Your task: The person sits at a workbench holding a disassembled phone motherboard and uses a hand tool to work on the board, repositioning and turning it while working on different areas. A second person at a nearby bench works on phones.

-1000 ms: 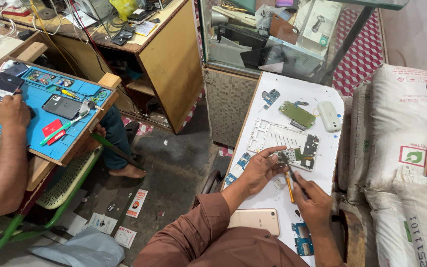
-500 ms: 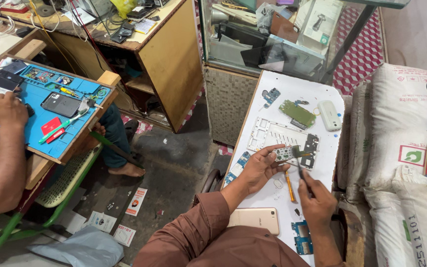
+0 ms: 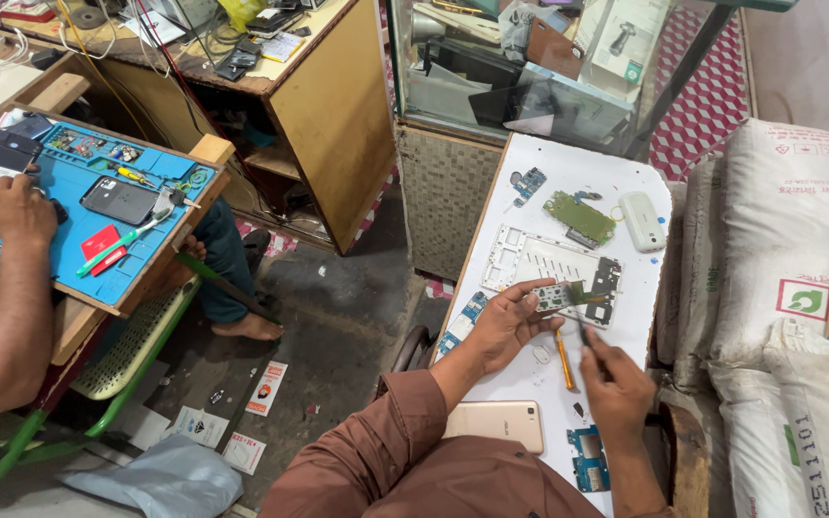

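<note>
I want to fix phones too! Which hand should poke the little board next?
Probably the right hand: it holds a thin tool pointing at the small circuit board, while the left hand grips that board.

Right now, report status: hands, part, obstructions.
Left hand pinches small circuit board over white frame. Right hand holds thin tool beside it. Orange screwdriver lies between hands.

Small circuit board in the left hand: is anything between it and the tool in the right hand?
Nothing visible. The left hand holds the small circuit board above the white phone frame; the right hand points a thin dark tool at it across open space.
</note>
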The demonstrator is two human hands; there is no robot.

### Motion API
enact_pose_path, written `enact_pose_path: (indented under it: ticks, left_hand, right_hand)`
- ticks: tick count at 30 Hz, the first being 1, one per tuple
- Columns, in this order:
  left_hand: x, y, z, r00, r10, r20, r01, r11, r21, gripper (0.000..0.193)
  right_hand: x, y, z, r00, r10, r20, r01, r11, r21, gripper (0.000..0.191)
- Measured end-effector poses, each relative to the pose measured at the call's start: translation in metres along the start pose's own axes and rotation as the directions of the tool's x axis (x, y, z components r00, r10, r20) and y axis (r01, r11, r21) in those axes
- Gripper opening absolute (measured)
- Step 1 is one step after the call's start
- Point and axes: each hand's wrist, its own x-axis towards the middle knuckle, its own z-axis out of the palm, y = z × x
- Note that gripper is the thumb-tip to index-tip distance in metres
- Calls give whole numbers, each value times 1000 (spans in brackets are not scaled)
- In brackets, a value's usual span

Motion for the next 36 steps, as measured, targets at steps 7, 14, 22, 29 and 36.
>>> enact_pose_path:
  ticks: [7, 14, 22, 29, 36]
  left_hand:
    - [1, 0, 0, 999, 21, 35, -21, 1000, 2, 46]
    - [0, 1, 5, 1000, 2, 2, -2, 998, 57, 43]
    - [-5, 8, 11, 999, -35, 2, 35, 996, 76, 46]
    - [-3, 5, 11, 1000, -9, -3, 10, 996, 87, 42]
    - [-3, 8, 14, 1000, 19, 11, -19, 996, 82, 41]
  right_hand:
    - [-2, 1, 1, 988, -126, 90, 123, 991, 43, 35]
    - [0, -1, 1, 1000, -30, -7, 30, 999, 39, 34]
    - [0, 1, 0, 999, 11, -39, -12, 1000, -18, 32]
    - [1, -5, -1, 1000, -10, 24, 11, 1000, -9, 32]
    - [3, -10, -1, 1000, -5, 24, 5, 1000, 11, 32]
